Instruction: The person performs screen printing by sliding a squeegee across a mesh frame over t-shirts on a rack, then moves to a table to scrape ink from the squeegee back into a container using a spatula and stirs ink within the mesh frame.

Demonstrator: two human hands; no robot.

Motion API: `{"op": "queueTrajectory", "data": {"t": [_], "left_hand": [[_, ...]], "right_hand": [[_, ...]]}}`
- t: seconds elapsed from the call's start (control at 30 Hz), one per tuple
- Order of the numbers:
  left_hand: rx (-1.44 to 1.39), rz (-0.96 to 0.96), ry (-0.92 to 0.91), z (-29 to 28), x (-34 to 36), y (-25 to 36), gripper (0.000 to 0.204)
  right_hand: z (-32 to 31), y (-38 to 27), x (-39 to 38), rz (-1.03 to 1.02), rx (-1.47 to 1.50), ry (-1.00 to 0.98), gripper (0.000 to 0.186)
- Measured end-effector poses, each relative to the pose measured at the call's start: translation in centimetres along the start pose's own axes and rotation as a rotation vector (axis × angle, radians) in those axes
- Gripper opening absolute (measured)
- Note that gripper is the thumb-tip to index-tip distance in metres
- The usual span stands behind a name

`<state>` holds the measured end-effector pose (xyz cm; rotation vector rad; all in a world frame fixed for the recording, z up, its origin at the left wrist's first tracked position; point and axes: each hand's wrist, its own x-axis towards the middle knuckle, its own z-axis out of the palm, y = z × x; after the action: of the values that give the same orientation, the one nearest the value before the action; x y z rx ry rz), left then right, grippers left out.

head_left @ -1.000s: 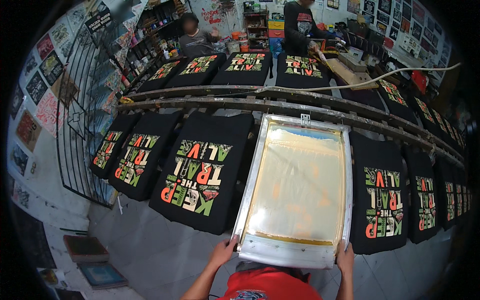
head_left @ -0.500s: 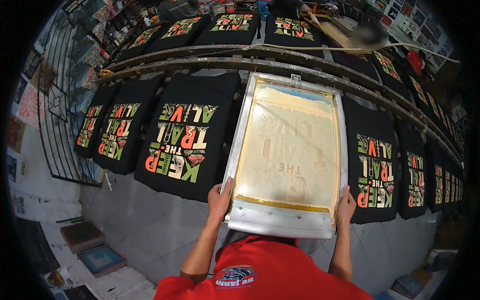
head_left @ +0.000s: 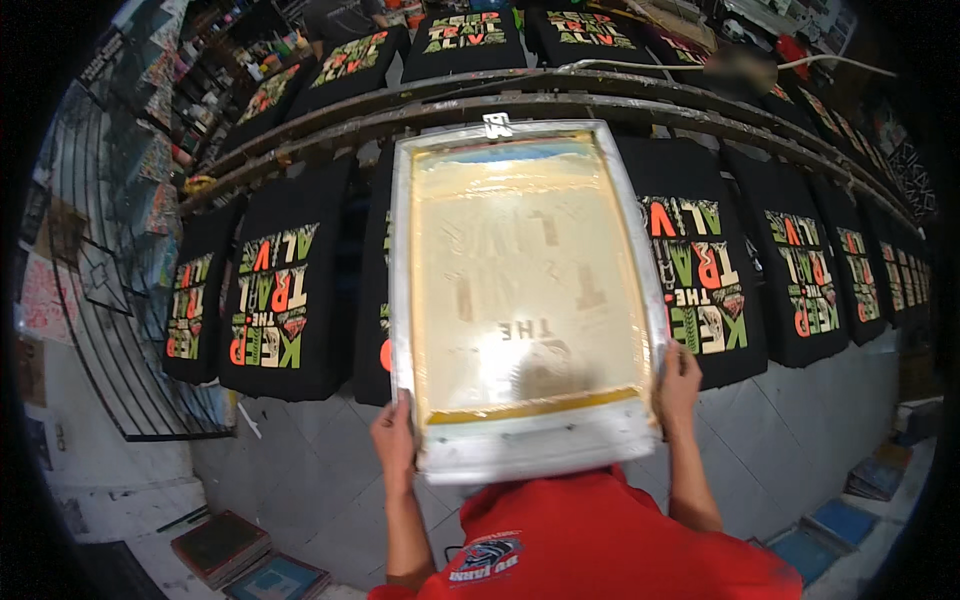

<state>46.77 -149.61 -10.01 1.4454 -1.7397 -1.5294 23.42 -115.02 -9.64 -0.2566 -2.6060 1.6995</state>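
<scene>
A silk-screen printing frame (head_left: 530, 290), metal-edged with a cream-stained mesh and faint letter shapes, is held in front of me. My left hand (head_left: 394, 435) grips its near left edge, and my right hand (head_left: 680, 385) grips the near right edge. Behind and beneath it a black shirt (head_left: 374, 250) is mostly hidden; only its left strip shows. To the right lies another black shirt (head_left: 705, 270) with green, orange and cream lettering, partly covered by the frame. Whether the frame touches any shirt I cannot tell.
More printed black shirts lie left (head_left: 275, 290) and right (head_left: 805, 270) along the row. Wooden rails (head_left: 440, 112) run behind them, with another row of shirts (head_left: 465, 45) beyond. A pale cable (head_left: 650, 66) crosses at the back. Flat screens (head_left: 225, 545) are stacked low at left.
The frame and both hands have moved left along the row. A shirt that showed in full is now mostly behind the frame, and a printed shirt has come into sight to its right.
</scene>
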Motion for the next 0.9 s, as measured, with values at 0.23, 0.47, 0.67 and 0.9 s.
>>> {"op": "queueTrajectory", "data": {"t": [0.23,0.47,0.67,0.9], "left_hand": [[0.001,-0.058,-0.087,-9.5,9.8,1.9,0.046],[0.115,0.045,-0.226,-11.2,16.6,-0.1,0.039],[0.105,0.084,-0.233,-8.9,16.6,-0.9,0.035],[0.115,0.008,-0.174,-8.7,16.9,-2.1,0.039]], "right_hand": [[10.0,-3.3,-6.3,0.086,0.013,0.034,0.04],[13.6,-5.4,-6.7,0.051,0.078,0.061,0.046],[12.3,-3.0,-5.0,0.066,0.081,0.006,0.046],[12.6,-3.1,-5.0,0.1,-0.021,-0.013,0.047]]}}
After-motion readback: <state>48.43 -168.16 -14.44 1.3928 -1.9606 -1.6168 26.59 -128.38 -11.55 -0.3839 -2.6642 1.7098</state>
